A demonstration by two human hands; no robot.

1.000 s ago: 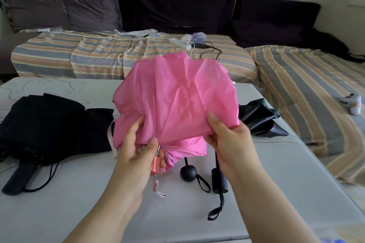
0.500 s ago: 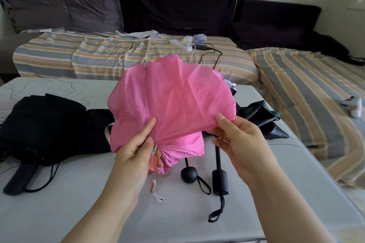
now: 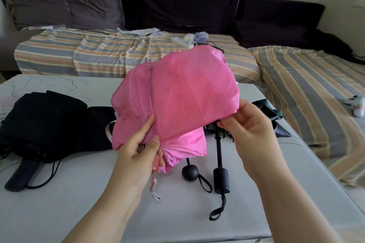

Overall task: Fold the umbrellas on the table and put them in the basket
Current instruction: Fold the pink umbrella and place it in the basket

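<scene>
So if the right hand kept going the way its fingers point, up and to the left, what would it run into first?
The right hand already pinches the crumpled pink fabric umbrella canopy at its right edge, so it would push straight into that fabric. Depth beyond it is unclear.
</scene>
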